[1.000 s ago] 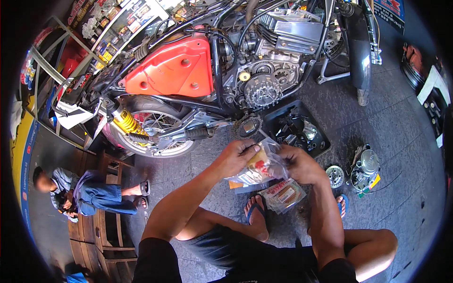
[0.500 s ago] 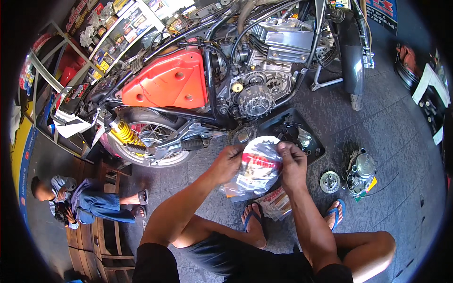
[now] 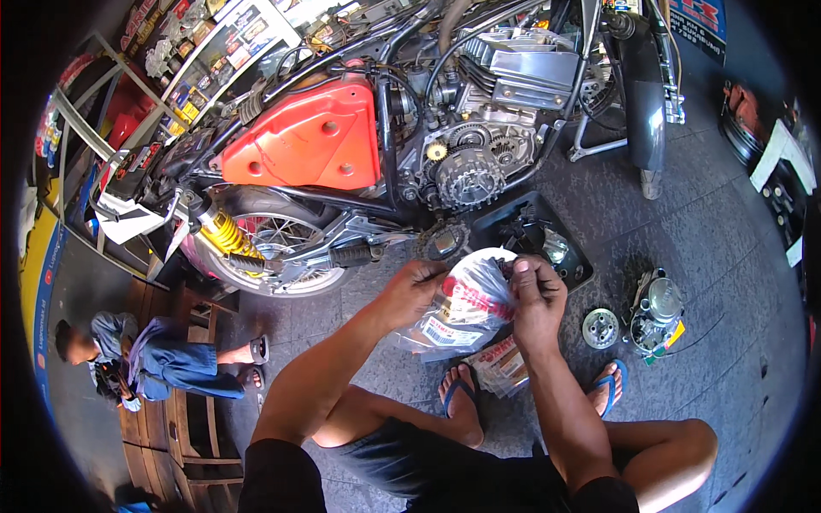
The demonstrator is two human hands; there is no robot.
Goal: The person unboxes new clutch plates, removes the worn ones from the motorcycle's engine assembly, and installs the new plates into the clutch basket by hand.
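Observation:
Both hands hold a clear plastic parts bag (image 3: 466, 312) with red print and a barcode label, in front of the motorcycle's open engine. My left hand (image 3: 415, 292) is closed on the bag's upper left edge. With thumb on top, my right hand (image 3: 538, 295) pinches its upper right edge. Something pale with a rounded upper edge shows in the bag; the plastic and glare hide its kind. Just beyond is the exposed clutch basket (image 3: 469, 181), with gears beside it. More plastic packets (image 3: 503, 369) lie on the floor between my feet.
A black tray (image 3: 583, 272) with loose parts sits beyond my right hand. Right of it lie a round metal plate (image 3: 599, 328) and an engine cover (image 3: 663, 299). The motorcycle's red side panel (image 3: 308, 141) is at left. A person (image 3: 150, 359) sits on a wooden bench (image 3: 175, 427).
The bag has tilted and creased between my hands, and its barcode label shows more plainly. My right hand has shifted slightly right. The view has moved a little.

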